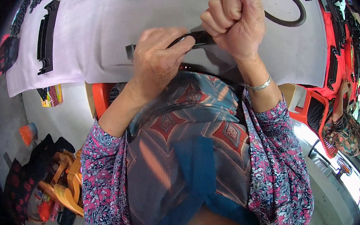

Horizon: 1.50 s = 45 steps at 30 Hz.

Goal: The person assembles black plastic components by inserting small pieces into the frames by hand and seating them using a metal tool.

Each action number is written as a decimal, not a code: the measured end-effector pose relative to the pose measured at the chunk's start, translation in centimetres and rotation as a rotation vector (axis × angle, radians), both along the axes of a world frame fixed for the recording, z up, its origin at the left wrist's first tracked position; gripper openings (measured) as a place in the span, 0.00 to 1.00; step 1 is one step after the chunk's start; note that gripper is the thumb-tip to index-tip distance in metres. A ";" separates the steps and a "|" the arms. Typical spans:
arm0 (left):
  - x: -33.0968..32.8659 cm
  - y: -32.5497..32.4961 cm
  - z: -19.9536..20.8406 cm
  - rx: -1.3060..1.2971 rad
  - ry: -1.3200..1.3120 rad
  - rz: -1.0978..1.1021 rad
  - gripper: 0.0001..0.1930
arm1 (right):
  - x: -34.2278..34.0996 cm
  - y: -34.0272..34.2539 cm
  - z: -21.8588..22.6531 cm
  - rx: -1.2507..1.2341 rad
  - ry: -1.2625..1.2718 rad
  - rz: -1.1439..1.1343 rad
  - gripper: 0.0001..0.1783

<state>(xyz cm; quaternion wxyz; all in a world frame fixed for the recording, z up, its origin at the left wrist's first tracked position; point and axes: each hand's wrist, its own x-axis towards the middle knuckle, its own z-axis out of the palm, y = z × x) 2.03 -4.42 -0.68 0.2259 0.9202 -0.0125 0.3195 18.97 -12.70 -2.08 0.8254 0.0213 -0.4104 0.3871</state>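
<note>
My left hand (158, 57) wraps around a narrow glossy black plastic-looking bar (203, 38), and my right hand (241, 27) is closed in a fist at its other side. The bar runs crosswise over the near part of the pale cloth-covered table (106, 29). If my fists twist unevenly, it could bend or crack; if my right hand swings outward, it could knock the round black ring (301, 10) beside it.

On the flat, pale-grey, cloth-covered table (97, 26)
At its left, a long slotted black plastic bar (50, 36); at its right, a round black ring (303, 14); above it, a glossy black strip (203, 38).
</note>
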 end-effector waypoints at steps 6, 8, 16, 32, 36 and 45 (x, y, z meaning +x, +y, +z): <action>0.0 0.2 -0.4 -0.008 -0.011 0.019 0.10 | -2.3 -1.4 4.4 -0.800 0.077 -0.272 0.31; 0.1 0.1 -0.4 0.008 -0.022 0.038 0.10 | -2.4 -1.3 4.4 -0.806 0.055 -0.275 0.31; 0.1 0.1 -0.5 0.013 -0.028 0.036 0.10 | -2.2 -1.3 3.9 -0.799 0.043 -0.246 0.30; -0.5 0.3 0.4 -0.054 0.002 0.013 0.17 | 0.5 -4.2 9.1 -0.948 0.053 -0.284 0.31; -0.1 0.8 1.0 -0.066 0.004 0.012 0.21 | 2.7 -6.0 8.7 -1.324 -0.354 -0.394 0.32; 2.5 4.0 2.4 -0.117 0.146 -0.246 0.31 | 1.8 -8.3 7.0 -1.507 -1.207 -0.567 0.30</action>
